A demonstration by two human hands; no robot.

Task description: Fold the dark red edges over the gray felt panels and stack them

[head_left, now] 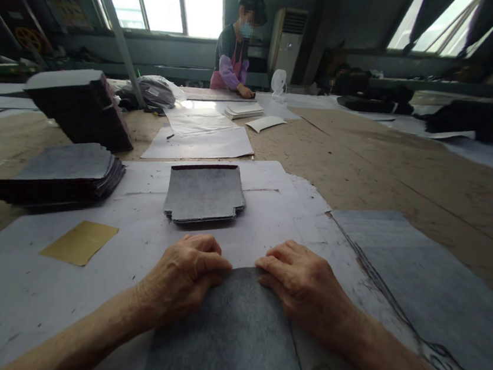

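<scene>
A grey fabric sheet point(234, 332) lies in front of me, running down past the bottom of the view. My left hand point(187, 276) pinches its far edge near the left corner, thumb and fingers closed on it. At the right corner of the same edge, my right hand point(302, 283) is also closed on the fabric. Beyond my hands sits a small stack of grey cut pieces point(205, 192) with a dark red strip along its far edge. A larger pile of grey sheets point(431, 283) lies to the right.
White paper point(131, 255) covers the near table. At left are a yellow-brown sheet point(78, 242), a pile of dark-edged pieces point(65, 167) and a tall leaning stack point(82, 101). Across the table a person point(235, 53) stands near a small white fan point(279, 83).
</scene>
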